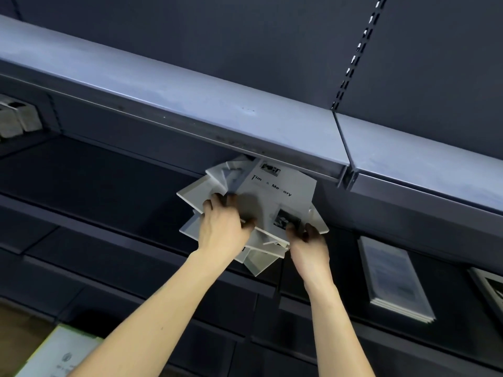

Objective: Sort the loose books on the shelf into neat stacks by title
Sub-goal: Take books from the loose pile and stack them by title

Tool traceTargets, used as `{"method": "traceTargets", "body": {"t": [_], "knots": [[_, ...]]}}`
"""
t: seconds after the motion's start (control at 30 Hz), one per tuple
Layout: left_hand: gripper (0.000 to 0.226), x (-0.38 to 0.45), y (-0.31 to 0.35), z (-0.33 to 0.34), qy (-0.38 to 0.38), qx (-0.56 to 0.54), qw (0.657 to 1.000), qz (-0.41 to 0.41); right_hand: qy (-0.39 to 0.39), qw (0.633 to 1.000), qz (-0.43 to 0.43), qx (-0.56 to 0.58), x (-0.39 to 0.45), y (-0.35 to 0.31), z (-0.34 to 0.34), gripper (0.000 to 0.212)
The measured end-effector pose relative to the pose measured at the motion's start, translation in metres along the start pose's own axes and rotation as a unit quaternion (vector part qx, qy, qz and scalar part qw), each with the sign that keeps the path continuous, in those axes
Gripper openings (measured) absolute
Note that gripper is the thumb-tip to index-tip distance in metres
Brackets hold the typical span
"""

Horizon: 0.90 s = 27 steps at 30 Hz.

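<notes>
The left hand (221, 227) has its fingers curled over the near left edge of a grey-white book (275, 198), fingertips on the cover and the thumb tucked below the edge, so it grips that book. The right hand (309, 244) pinches the same book at its near right corner, thumb on top beside a small dark photo printed on the cover, the other fingers under it. The cover is pale and matte, with black lettering that reads roughly "Time & Memory", partly washed out by glare, and a second small dark picture near the far edge.

That book lies on top of a messy pile of loose books (245, 248), all thin and pale grey, fanned at different angles with corners jutting left, right and toward the person. The pile sits on a dark shelf (114, 170), partly tucked beneath the blue-grey upper shelf (190, 96).

Off to the right, on a lower level, a neat stack of pale books (394, 278) lies flat, well apart from the pile. At the bottom left corner is a light-coloured box (58, 355).
</notes>
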<state>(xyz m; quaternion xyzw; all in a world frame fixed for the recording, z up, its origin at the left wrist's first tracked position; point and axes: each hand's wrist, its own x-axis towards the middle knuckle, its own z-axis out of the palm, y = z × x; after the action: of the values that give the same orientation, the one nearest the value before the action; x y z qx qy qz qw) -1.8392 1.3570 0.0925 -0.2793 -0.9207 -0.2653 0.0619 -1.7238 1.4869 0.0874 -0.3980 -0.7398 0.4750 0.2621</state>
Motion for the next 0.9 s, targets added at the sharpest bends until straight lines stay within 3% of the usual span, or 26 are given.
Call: {"method": "traceTargets", "body": {"t": [0.2, 0.33, 0.4, 0.57, 0.67, 0.9], "knots": [[0.084, -0.013, 0.005, -0.004, -0.017, -0.03, 0.999, -0.032, 0.022, 0.998, 0.021, 0.046, 0.0, 0.001, 0.002, 0.047], [0.045, -0.021, 0.003, -0.011, -0.036, -0.048, 0.997, -0.048, 0.052, 0.995, -0.047, -0.073, 0.006, 0.004, -0.007, 0.041], [0.037, -0.026, 0.003, -0.011, -0.056, -0.063, 0.995, -0.05, 0.033, 0.995, -0.046, -0.084, 0.011, 0.002, -0.013, 0.033], [0.027, -0.025, -0.003, -0.018, -0.059, -0.077, 0.994, -0.044, -0.042, 0.998, 0.043, -0.004, 0.014, -0.004, -0.024, 0.039], [0.024, -0.02, -0.014, -0.024, -0.046, -0.062, 0.996, -0.039, -0.084, 0.993, 0.071, 0.04, 0.009, -0.003, -0.026, 0.031], [0.029, -0.012, -0.03, -0.028, 0.013, 0.026, 1.0, -0.002, -0.005, 0.995, 0.031, 0.09, 0.0, 0.007, -0.024, 0.036]]}}
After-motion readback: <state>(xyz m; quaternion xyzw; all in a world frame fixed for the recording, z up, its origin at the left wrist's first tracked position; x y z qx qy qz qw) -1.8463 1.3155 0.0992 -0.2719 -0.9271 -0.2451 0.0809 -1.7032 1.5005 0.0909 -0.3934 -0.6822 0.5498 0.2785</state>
